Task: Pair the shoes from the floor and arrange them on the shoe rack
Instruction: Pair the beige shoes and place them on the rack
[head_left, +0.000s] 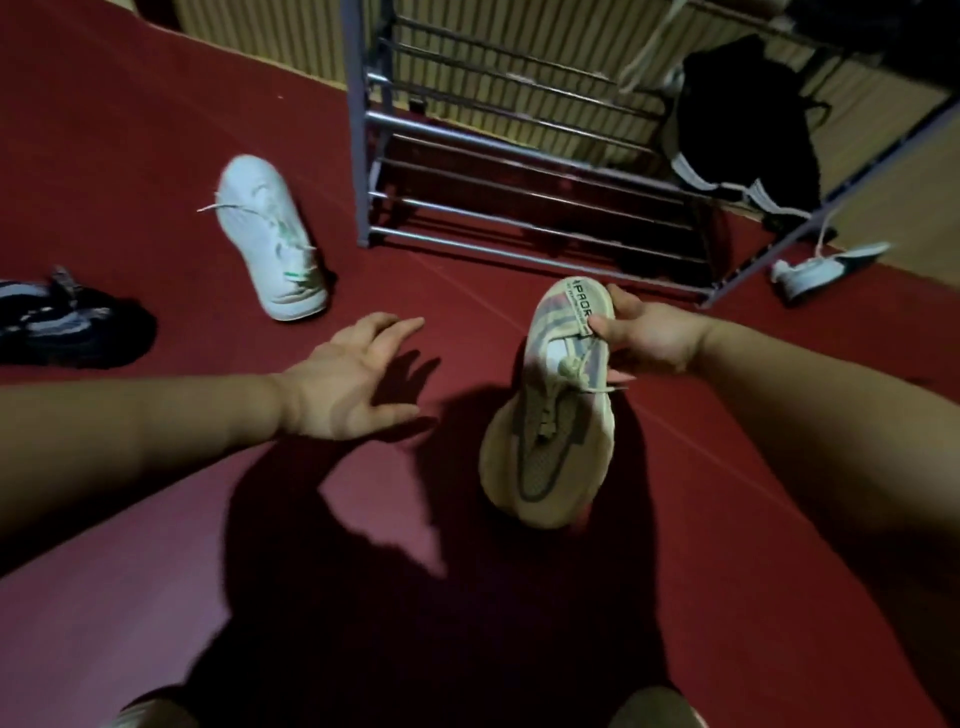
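My right hand grips a beige knit sneaker at its heel end, toe pointing toward me, lifted above the red floor. My left hand hovers open, palm up, fingers spread, holding nothing, left of that sneaker. A white sneaker with green accents lies on the floor to the far left. A dark black-and-grey sneaker sits at the left edge. The metal shoe rack stands ahead, with a black shoe with white stripes on its right side.
Another white shoe with a dark sole lies on the floor just right of the rack's front corner. A ribbed pale wall runs behind the rack. My knees show at the bottom edge. Red floor stretches left of the rack.
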